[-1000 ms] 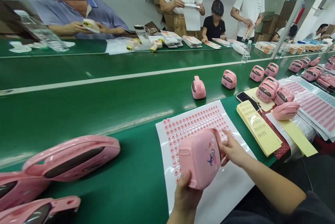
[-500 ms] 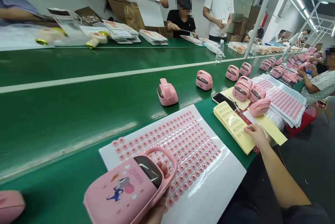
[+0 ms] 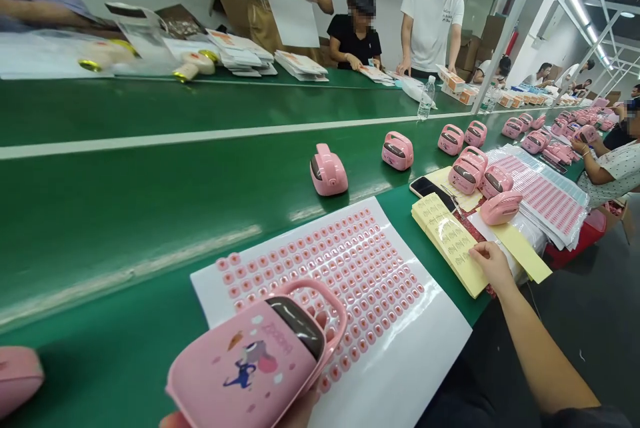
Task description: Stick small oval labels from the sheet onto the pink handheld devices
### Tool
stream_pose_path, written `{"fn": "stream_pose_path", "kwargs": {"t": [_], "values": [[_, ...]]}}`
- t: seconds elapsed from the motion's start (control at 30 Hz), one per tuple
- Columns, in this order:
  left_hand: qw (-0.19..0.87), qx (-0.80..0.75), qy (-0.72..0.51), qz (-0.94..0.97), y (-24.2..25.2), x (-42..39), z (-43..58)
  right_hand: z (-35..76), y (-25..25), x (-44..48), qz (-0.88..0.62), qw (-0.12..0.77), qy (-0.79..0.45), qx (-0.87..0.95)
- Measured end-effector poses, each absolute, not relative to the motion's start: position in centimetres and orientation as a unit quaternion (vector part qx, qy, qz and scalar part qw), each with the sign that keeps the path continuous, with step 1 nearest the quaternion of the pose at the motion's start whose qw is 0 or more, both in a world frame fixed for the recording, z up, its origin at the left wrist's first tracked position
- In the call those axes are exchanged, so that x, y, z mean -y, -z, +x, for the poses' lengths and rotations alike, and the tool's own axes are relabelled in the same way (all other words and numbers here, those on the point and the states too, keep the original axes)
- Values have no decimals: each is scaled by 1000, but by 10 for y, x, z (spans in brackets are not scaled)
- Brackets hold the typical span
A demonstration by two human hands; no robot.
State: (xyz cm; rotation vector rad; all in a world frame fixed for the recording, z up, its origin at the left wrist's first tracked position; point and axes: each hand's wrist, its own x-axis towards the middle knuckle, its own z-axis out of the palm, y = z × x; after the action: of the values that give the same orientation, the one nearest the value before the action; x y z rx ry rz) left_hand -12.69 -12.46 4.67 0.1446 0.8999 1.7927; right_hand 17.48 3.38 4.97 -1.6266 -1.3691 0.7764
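Note:
My left hand (image 3: 299, 411) grips a pink handled case (image 3: 250, 361) with a dark window and a cartoon print, tilted low in the foreground. Its fingertips show behind the handle; most of the palm is hidden. Under the case lies a white sheet of small pink stickers (image 3: 370, 281). At the right, my right hand (image 3: 493, 265) has thumb and forefinger pinched together at the edge of a stack of yellow label sheets (image 3: 445, 235). Whether a loose label is between those fingers is too small to make out.
Several pink cases (image 3: 467, 170) stand along the green bench (image 3: 150, 221), one cut off at the lower left. A phone (image 3: 430, 188), tweezers (image 3: 457, 205) and more sticker sheets (image 3: 545, 195) lie at the right. A water bottle (image 3: 427, 99) stands farther back. Co-workers work across the bench.
The case in my left hand has shifted slightly right and turned its printed face more toward me. My right hand stays at the yellow sheets. A standing co-worker has lowered their hands to the bench.

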Motion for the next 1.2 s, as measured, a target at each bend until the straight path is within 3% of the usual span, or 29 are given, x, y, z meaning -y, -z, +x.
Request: {"fn": "stream_pose_path", "kwargs": {"t": [0.2,0.4,0.73,1.2], "values": [[456,-405,-792,-5,-40,119,-120,182,-52,-36,-597,478,-396,509],[496,-289,-819,4,-47,113,-115,169,-67,-21,-550,528,-414,497],[597,-151,-784,-84,-77,129,-88,25,-75,41,-215,344,-493,770],[562,-139,-796,-177,-105,136,-71,7,-63,41,-220,361,-584,693]]}}
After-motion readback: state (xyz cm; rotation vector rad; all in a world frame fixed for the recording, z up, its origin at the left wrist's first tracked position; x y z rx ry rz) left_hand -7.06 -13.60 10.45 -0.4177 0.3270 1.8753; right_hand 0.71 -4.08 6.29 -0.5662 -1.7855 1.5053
